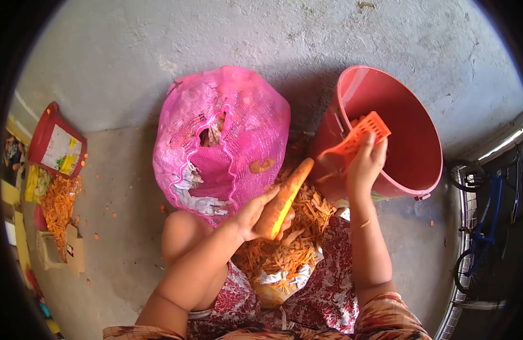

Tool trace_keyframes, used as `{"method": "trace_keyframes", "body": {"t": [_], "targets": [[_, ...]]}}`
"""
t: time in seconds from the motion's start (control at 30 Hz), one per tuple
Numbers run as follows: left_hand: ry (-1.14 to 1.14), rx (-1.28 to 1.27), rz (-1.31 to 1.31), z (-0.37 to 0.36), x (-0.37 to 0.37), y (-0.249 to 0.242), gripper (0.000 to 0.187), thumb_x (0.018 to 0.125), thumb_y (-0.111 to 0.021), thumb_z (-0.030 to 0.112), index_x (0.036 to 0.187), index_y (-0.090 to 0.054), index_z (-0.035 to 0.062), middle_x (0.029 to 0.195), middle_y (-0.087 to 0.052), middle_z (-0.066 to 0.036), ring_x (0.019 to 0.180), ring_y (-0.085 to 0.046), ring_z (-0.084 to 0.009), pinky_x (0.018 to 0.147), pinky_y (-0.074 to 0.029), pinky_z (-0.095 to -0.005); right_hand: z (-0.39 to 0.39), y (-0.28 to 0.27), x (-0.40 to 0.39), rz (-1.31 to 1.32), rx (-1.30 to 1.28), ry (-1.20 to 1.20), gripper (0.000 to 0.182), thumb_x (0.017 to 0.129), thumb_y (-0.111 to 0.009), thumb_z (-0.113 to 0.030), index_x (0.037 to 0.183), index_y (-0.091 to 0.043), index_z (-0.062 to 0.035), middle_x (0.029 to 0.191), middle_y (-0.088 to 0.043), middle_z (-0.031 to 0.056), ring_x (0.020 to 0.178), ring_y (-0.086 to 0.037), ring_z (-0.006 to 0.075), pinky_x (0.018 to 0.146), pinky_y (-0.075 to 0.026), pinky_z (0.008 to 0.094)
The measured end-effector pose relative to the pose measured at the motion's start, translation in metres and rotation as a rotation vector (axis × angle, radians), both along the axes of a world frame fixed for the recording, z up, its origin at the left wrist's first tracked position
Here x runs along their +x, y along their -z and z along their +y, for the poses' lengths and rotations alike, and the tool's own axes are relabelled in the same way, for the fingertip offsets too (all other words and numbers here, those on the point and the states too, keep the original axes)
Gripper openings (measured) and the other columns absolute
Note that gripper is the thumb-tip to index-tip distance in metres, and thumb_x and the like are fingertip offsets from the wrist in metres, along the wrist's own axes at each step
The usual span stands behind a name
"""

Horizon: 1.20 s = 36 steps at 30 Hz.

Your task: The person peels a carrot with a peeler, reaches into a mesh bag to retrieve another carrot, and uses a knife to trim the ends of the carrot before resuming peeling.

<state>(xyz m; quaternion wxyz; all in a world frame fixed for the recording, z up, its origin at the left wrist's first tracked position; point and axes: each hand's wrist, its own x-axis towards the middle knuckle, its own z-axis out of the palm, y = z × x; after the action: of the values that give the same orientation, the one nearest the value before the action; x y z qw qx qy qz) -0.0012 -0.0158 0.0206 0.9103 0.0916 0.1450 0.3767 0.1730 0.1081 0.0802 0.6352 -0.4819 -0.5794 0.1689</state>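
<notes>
My left hand (261, 218) is closed around the lower end of a carrot (287, 198), which tilts up to the right. A bright yellow-orange peeled strip runs along one side of it. In my right hand (366, 164), held over the near rim of a red bucket (343, 127), is a flat orange perforated plastic tool (363, 136), somewhat like a hand grater. Its tapered end points left, apart from the carrot. Below the hands, between my knees, lies a heap of carrot peelings (312, 212). The bottom of the bucket is mostly hidden.
A pink mesh sack (256, 130) with an opening stands against the grey wall (261, 34). On the left, a tipped red bucket (53, 144) lies beside spilled orange pieces (58, 204) and a cardboard box (74, 249). A blue bicycle (485, 232) is at the right.
</notes>
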Motion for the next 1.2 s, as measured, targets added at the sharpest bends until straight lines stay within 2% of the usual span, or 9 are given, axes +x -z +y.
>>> {"method": "trace_keyframes", "body": {"t": [0.2, 0.33, 0.47, 0.63, 0.67, 0.73, 0.93, 0.97, 1.2], "targets": [[-0.124, -0.156, 0.078, 0.005, 0.003, 0.003, 0.039, 0.087, -0.034, 0.041, 0.104, -0.05, 0.01, 0.088, -0.057, -0.009, 0.072, -0.056, -0.0219, 0.053, -0.044, -0.0346, -0.078, 0.002, -0.044, 0.013, -0.313, -0.554, 0.021, 0.089, -0.038, -0.01, 0.106, -0.043, 0.0013, 0.085, -0.052, 0.0055, 0.072, -0.048, 0.0083, 0.064, -0.041, 0.0219], [-0.266, -0.224, 0.133, 0.008, 0.011, -0.007, 0.038, 0.087, -0.034, 0.042, 0.105, -0.051, 0.0139, 0.092, -0.058, -0.007, 0.078, -0.055, -0.0201, 0.061, -0.045, -0.0347, -0.09, 0.008, -0.056, -0.011, -0.17, -0.56, 0.014, 0.087, -0.041, -0.011, 0.093, -0.043, 0.0015, 0.07, -0.059, 0.0137, 0.058, -0.06, 0.0201, 0.05, -0.045, 0.0292], [-0.066, -0.113, -0.052, 0.006, 0.004, 0.003, 0.036, 0.088, -0.031, 0.042, 0.103, -0.049, 0.0136, 0.084, -0.054, -0.006, 0.073, -0.051, -0.0196, 0.056, -0.043, -0.0319, -0.078, 0.017, -0.051, -0.181, 0.011, -0.416, 0.014, 0.087, -0.041, -0.011, 0.092, -0.043, 0.0015, 0.067, -0.056, 0.0162, 0.056, -0.059, 0.0255, 0.049, -0.045, 0.0313], [0.084, -0.016, -0.034, -0.004, 0.004, 0.001, 0.038, 0.087, -0.03, 0.045, 0.105, -0.043, 0.014, 0.08, -0.048, -0.006, 0.071, -0.047, -0.018, 0.052, -0.042, -0.0302, 0.029, 0.02, 0.014, -0.082, -0.077, 0.278, 0.018, 0.088, -0.043, -0.015, 0.083, -0.046, 0.0017, 0.077, -0.055, 0.0107, 0.065, -0.053, 0.0191, 0.059, -0.043, 0.0287], [0.072, -0.042, -0.02, -0.005, 0.004, 0.0, 0.038, 0.087, -0.031, 0.045, 0.105, -0.043, 0.0139, 0.08, -0.048, -0.006, 0.071, -0.047, -0.0181, 0.052, -0.043, -0.0304, 0.034, 0.021, 0.018, 0.285, -0.056, 0.024, 0.018, 0.088, -0.042, -0.016, 0.086, -0.047, 0.0013, 0.079, -0.055, 0.009, 0.064, -0.053, 0.0163, 0.059, -0.043, 0.0281], [0.018, -0.087, 0.036, -0.003, 0.004, -0.002, 0.036, 0.087, -0.032, 0.043, 0.104, -0.044, 0.0136, 0.081, -0.049, -0.006, 0.071, -0.049, -0.0182, 0.051, -0.045, -0.0306, 0.013, 0.01, 0.005, -0.062, -0.016, 0.095, 0.018, 0.089, -0.04, -0.016, 0.09, -0.048, 0.0008, 0.082, -0.055, 0.0073, 0.066, -0.051, 0.0129, 0.06, -0.043, 0.0267], [-0.118, -0.056, 0.03, 0.003, 0.003, 0.004, 0.034, 0.087, -0.036, 0.038, 0.107, -0.048, 0.0129, 0.086, -0.057, -0.006, 0.071, -0.057, -0.0196, 0.046, -0.048, -0.0353, -0.073, 0.005, -0.051, 0.088, -0.151, -0.495, 0.017, 0.088, -0.041, -0.014, 0.096, -0.045, 0.0001, 0.073, -0.058, 0.008, 0.063, -0.055, 0.0095, 0.055, -0.045, 0.0249], [-0.153, 0.075, 0.008, 0.002, 0.002, 0.0, 0.034, 0.087, -0.037, 0.036, 0.107, -0.048, 0.0104, 0.088, -0.058, -0.007, 0.072, -0.058, -0.0191, 0.05, -0.05, -0.033, -0.084, 0.003, -0.052, 0.137, -0.305, -0.622, 0.02, 0.089, -0.039, -0.012, 0.103, -0.044, 0.0009, 0.089, -0.052, 0.0043, 0.076, -0.048, 0.0071, 0.065, -0.041, 0.0207], [-0.217, -0.093, 0.175, 0.007, 0.006, -0.004, 0.032, 0.087, -0.04, 0.034, 0.099, -0.051, 0.0068, 0.083, -0.058, -0.006, 0.067, -0.058, -0.0156, 0.056, -0.049, -0.0298, -0.095, 0.008, -0.051, -0.216, -0.091, -0.493, 0.015, 0.084, -0.046, -0.011, 0.088, -0.042, 0.0026, 0.059, -0.054, 0.016, 0.049, -0.056, 0.0309, 0.044, -0.043, 0.0353]]}}
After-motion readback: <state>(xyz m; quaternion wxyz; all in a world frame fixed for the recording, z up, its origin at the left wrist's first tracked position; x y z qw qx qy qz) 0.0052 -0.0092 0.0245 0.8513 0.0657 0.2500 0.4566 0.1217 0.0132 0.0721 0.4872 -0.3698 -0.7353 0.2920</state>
